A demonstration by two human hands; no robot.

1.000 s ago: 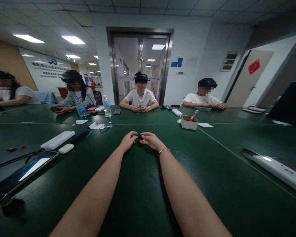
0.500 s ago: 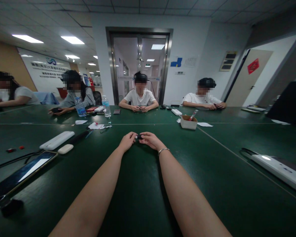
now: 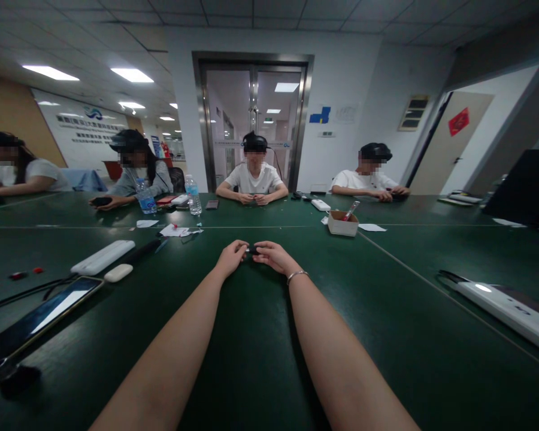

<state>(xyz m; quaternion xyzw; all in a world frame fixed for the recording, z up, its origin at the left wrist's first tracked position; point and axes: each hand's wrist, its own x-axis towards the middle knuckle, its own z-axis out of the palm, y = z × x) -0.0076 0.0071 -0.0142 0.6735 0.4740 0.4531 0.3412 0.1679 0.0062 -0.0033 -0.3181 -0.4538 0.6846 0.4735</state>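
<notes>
Over the green table (image 3: 251,335), my two hands meet around a small black object (image 3: 252,250) with a light, metallic-looking end, much like a USB stick. My right hand (image 3: 273,256) is closed in a pinch on its black body. On the other side, the fingertips of my left hand (image 3: 232,256) are pinched together at the light end. Fingers cover much of the object, so its exact shape is hidden. A metal bracelet (image 3: 297,275) circles my right wrist.
To the left lie a phone (image 3: 49,317), a white earbud case (image 3: 118,273) and a white power bank (image 3: 103,256). Ahead stand a small box (image 3: 343,224) and water bottles (image 3: 192,194). A white device (image 3: 507,305) lies right. Several people sit across the table.
My hands keep nearly the same pinching pose around the small black object. Its light end shows slightly differently between the fingers. Across the table, the hands of the person at right have shifted a little.
</notes>
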